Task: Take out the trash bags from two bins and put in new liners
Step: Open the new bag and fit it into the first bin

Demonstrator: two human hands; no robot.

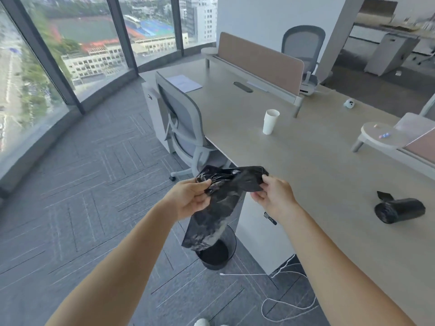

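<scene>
Both hands, left and right, pinched the liner shut above the bin; its clinging mouth risked staying closed, missing the rim.

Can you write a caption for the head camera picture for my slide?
Both hands, left and right, open a black liner above the bin.

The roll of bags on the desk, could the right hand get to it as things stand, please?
Probably yes, once freed. The roll of bags lies in the open on the desk, nothing between it and the right hand. But that hand and the left hand both pinch the black liner.
</scene>
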